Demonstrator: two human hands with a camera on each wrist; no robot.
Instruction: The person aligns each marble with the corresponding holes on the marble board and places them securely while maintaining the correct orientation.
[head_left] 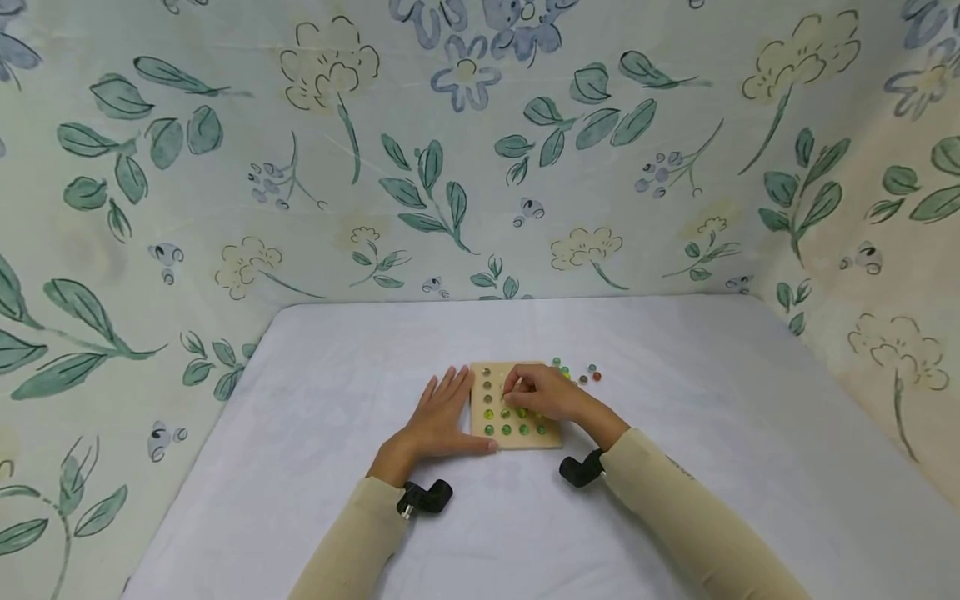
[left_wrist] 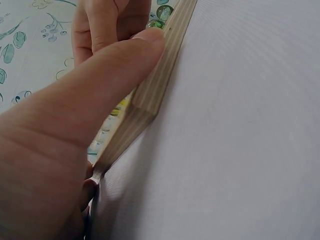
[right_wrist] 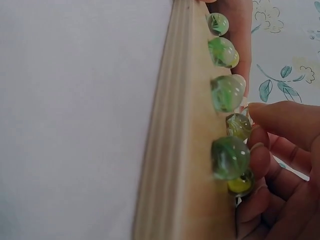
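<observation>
A square wooden board point(head_left: 513, 443) lies on the white cloth, with round marbles set in rows. Green marbles point(head_left: 523, 430) fill the row nearest me, yellow-green ones point(head_left: 489, 414) sit behind them, and clearer ones point(head_left: 487, 386) run up the left column. My left hand point(head_left: 438, 421) steadies the board, its straight fingers along the left edge and its thumb at the near edge. Over the board's middle, my right hand point(head_left: 543, 392) pinches a small marble between thumb and fingertips; the fingers mostly hide it. In the right wrist view, the fingertips are close behind a green marble point(right_wrist: 228, 93).
Several loose marbles lie just beyond the board's right side, among them a reddish one point(head_left: 597, 377) and a green one point(head_left: 557, 362). White cloth point(head_left: 360, 350) covers the table. A flower-patterned curtain point(head_left: 420, 250) stands behind it.
</observation>
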